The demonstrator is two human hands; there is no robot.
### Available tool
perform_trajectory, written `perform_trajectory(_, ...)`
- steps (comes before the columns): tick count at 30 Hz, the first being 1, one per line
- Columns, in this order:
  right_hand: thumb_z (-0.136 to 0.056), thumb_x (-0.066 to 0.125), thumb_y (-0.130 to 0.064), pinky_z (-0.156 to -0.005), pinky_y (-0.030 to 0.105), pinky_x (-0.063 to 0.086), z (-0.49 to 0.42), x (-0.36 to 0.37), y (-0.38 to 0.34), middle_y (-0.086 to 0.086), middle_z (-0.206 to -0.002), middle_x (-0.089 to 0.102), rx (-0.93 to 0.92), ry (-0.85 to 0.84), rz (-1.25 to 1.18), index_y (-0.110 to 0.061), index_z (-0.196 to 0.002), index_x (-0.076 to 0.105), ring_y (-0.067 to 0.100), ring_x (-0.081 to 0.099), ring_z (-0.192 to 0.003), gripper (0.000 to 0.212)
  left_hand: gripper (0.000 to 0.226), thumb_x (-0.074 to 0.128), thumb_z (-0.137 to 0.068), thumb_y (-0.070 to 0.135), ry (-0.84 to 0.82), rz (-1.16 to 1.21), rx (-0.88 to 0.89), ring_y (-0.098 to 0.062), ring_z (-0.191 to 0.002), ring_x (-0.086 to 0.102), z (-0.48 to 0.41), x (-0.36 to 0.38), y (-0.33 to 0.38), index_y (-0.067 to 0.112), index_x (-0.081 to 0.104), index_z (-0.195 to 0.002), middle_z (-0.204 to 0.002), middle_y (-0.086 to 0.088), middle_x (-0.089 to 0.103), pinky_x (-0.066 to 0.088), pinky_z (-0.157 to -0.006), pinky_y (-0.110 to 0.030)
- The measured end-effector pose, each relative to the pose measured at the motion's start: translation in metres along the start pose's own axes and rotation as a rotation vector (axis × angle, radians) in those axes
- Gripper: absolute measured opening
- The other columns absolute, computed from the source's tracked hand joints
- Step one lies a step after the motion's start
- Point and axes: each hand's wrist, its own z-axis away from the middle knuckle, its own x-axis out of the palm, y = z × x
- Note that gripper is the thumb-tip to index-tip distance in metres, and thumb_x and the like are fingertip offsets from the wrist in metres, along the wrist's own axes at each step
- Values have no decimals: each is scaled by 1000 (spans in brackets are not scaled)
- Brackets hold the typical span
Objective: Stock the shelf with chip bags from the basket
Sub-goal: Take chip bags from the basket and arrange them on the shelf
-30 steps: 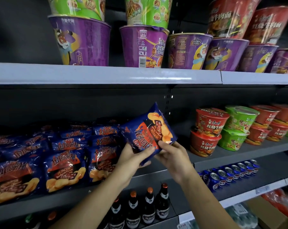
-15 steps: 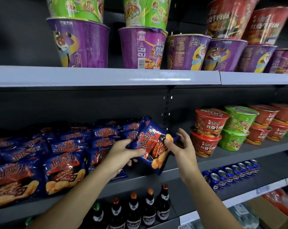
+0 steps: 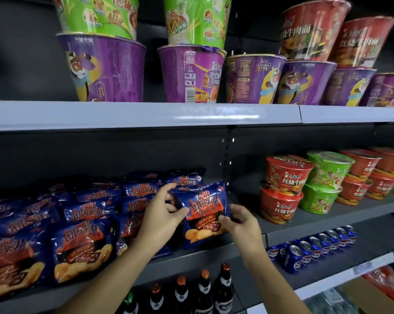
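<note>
Our left hand (image 3: 162, 220) and right hand (image 3: 243, 225) pinch the chip bag (image 3: 205, 211) by its sides near the shelf (image 3: 214, 252) front edge. Probably light and crushable, so we'd stick to the seams.

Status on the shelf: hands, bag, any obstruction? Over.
Left hand, right hand both gripping chip bag. Bag upright at right end of chip row. Noodle bowls apart to the right, nothing blocking.

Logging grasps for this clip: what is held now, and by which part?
One blue chip bag: the left hand pinches its left edge, the right hand its lower right edge.
</note>
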Motion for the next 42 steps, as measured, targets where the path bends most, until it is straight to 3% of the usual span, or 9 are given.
perform_trajectory(4, -85, 78, -21, -96, 44, 55, -8, 9, 20, -2, -108, 74, 37, 7, 79, -29, -107, 71, 16, 69, -102, 24, 56, 76, -86, 29, 25, -247, 123, -7, -97, 57, -7, 5, -3, 37, 49, -134, -97, 18, 51, 48, -90, -32)
perform_trajectory(8, -87, 76, -14, -91, 35, 55, -14, 16, 30, -5, -99, 75, 68, 11, 122, -29, -95, 68, 12, 69, -96, 19, 55, 71, -87, 41, 69, -525, 202, -15, -118, 48, -19, 10, -13, 36, 46, -136, -113, 14, 58, 34, -104, -37)
perform_trajectory(13, -89, 74, -13, -83, 30, 56, -25, 29, 41, -5, -96, 75, 94, -4, 156, -27, -98, 67, 10, 71, -89, 18, 56, 63, -90, 49, 80, -717, 225, -15, -122, 43, -35, 17, -31, 36, 43, -140, -117, 12, 63, 29, -98, -35)
perform_trajectory(20, -91, 72, -17, -76, 23, 54, -46, 43, 48, -4, -98, 72, 96, -38, 234, -23, -104, 64, 11, 69, -90, 16, 62, 60, -91, 52, 88, -800, 226, -18, -123, 47, -56, 20, -55, 31, 42, -146, -124, 9, 63, 33, -94, -37)
perform_trajectory(24, -90, 73, -19, -88, 37, 58, -50, 47, 47, -3, -101, 73, 122, -71, 238, -25, -104, 62, 12, 70, -92, 19, 63, 59, -92, 50, 84, -806, 227, -18, -129, 44, -61, 19, -59, 31, 40, -148, -139, 9, 54, 34, -99, -37)
perform_trajectory(32, -88, 77, -23, -94, 31, 52, -36, 34, 33, -7, -114, 67, 156, -55, 112, -24, -123, 57, 12, 64, -107, 40, 53, 66, -87, 42, 105, -781, 266, -21, -130, 43, -51, 21, -50, 27, 53, -136, -148, 4, 44, 38, -101, -42)
perform_trajectory(35, -93, 73, -25, -95, 26, 45, -24, 22, 21, -10, -112, 64, 118, 17, 60, -29, -116, 56, 11, 60, -110, 29, 44, 71, -84, 38, 154, -755, 313, -21, -122, 49, -45, 21, -42, 24, 60, -125, -137, 3, 52, 41, -95, -42)
perform_trajectory(38, -96, 67, -19, -93, 37, 53, -15, 6, 10, -3, -101, 72, 71, 111, -14, -24, -100, 68, 19, 67, -100, 7, 24, 66, -90, 31, 96, -610, 350, -15, -106, 56, -36, 23, -30, 25, 62, -112, -113, 11, 60, 43, -96, -40)
perform_trajectory(42, -99, 61, -11, -69, 34, 53, 0, -18, -7, -1, -75, 67, 69, 133, -147, -11, -93, 71, 17, 63, -71, 12, 8, 68, -90, 24, 13, -436, 328, -5, -74, 58, -21, 32, -11, 28, 61, -92, -84, 16, 57, 52, -76, -33)
